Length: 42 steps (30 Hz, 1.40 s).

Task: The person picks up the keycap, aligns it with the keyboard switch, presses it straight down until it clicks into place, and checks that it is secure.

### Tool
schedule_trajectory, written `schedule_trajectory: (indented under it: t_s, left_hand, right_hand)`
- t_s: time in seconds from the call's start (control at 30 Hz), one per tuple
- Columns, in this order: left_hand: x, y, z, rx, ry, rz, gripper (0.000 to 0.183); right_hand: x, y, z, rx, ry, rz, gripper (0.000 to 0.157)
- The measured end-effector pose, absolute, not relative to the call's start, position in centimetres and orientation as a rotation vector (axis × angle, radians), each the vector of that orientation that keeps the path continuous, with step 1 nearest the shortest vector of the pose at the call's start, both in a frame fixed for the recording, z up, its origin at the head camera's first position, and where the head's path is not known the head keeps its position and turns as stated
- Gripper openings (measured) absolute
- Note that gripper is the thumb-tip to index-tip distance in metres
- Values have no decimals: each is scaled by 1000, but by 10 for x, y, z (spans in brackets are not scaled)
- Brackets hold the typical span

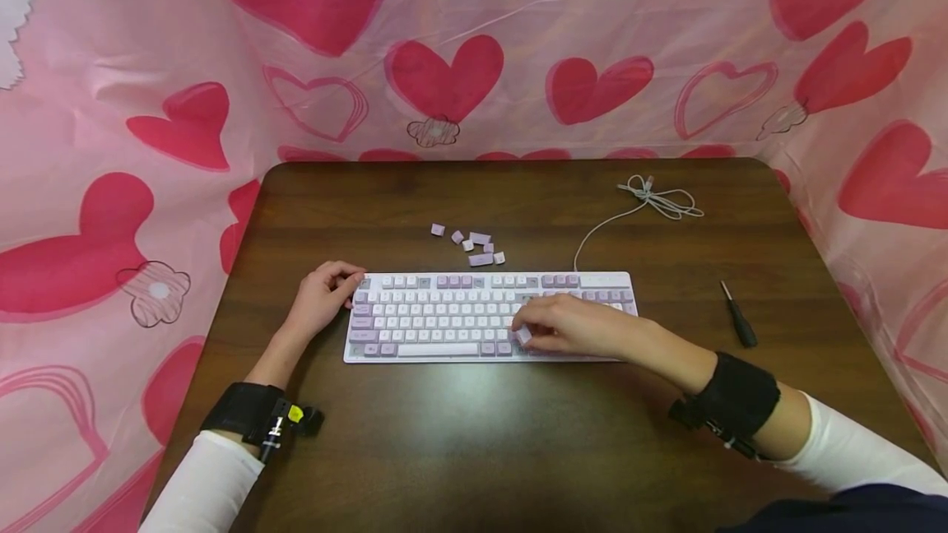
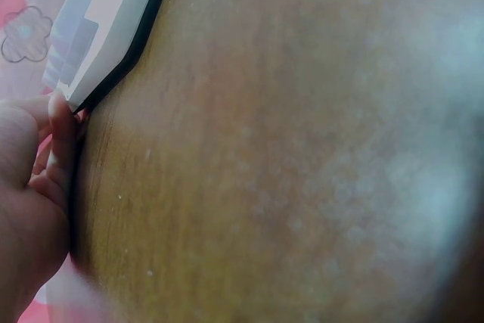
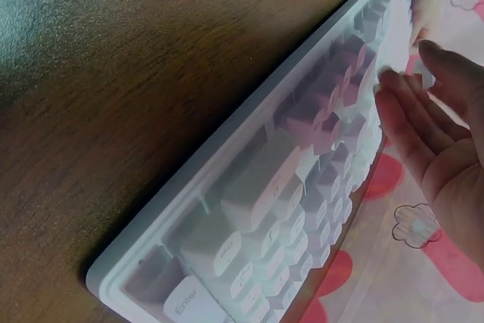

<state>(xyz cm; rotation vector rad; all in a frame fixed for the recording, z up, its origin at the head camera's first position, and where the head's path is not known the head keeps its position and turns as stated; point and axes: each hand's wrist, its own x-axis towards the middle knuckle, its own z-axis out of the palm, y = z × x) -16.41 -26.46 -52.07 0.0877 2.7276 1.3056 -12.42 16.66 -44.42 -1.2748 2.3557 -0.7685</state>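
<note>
On a brown table [image 1: 459, 434], a white keyboard [image 1: 437, 349] is set. Over its right part, a pale keycap [image 1: 523, 336] is pinched by the right hand [image 1: 566, 324], fingers bent; the keyboard's far-left corner is gripped by the left hand [image 1: 318, 296]. Beyond, loose keycaps [image 1: 480, 259] are scattered.

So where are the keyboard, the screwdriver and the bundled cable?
Keyboard [image 1: 459, 322]: head view, on its white keys near the middle.
Screwdriver [image 1: 741, 325]: head view, on its dark handle.
Cable [image 1: 649, 196]: head view, on its gathered loops.
</note>
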Motion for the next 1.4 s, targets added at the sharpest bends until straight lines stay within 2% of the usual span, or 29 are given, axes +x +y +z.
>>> schedule_trajectory:
  t_s: [0.43,0.7,1.0,1.4]
  left_hand:
    - [-162,-265,-522,84,2722,1286,27]
    - [-162,-265,-523,88,2724,1297,26]
    - [-162,-264,-521,85,2722,1298,27]
    - [-164,-265,-520,105,2741,1298,28]
  right_hand:
    - [-126,169,-452,-1398,2332,-717,17]
    - [-123,167,-453,-1325,2359,-668,17]
    - [-122,170,-457,-1497,2391,-749,20]
    - [-110,163,-470,-1531,2522,-686,9]
